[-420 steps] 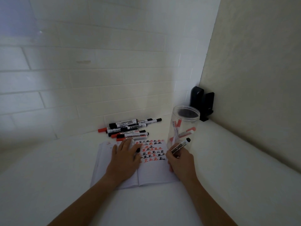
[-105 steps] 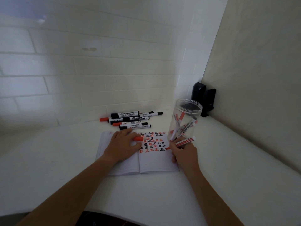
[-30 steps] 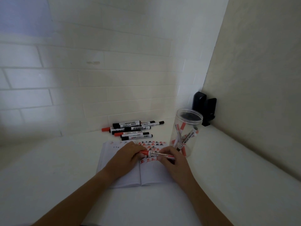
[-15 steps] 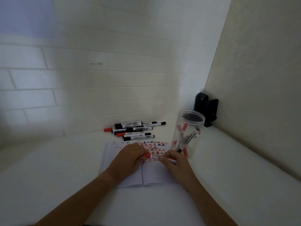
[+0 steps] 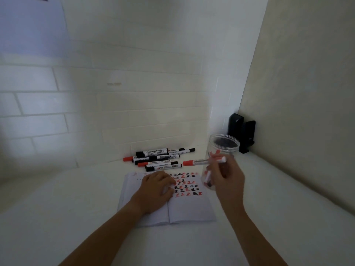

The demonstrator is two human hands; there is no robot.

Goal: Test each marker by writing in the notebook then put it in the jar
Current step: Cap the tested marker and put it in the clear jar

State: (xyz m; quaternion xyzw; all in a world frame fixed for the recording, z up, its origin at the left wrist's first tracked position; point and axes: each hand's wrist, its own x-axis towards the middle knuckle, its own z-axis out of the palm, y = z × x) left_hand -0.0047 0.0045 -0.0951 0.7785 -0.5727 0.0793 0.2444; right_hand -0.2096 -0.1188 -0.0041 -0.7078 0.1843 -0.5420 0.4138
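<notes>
The left hand (image 5: pixel 156 189) is lying flat on the open notebook (image 5: pixel 190 210), fingers spread and gripping nothing, pinning the pages on the white surface (image 5: pixel 76 217). Behind the notebook, a pile of markers (image 5: pixel 159 159) is waiting near the tiled wall, black and red caps mixed, and these look untested. On the right-hand page, rows of red and black test marks (image 5: pixel 185 186) are filling the upper half.

The right hand (image 5: pixel 227 177) is closed in a fingertip grip around a capped red marker (image 5: pixel 204 161), holding it roughly level in the air, cap pointing left, just in front of the clear jar (image 5: pixel 223 145). The jar is standing upright just beside the notebook's right edge, with several markers already inside.

The step in hand appears to be dropping this marker in. To do it well, the marker is best tipped toward vertical above the rim, centred over the opening, then released low so it is sliding in among the others without knocking the light jar over.
</notes>
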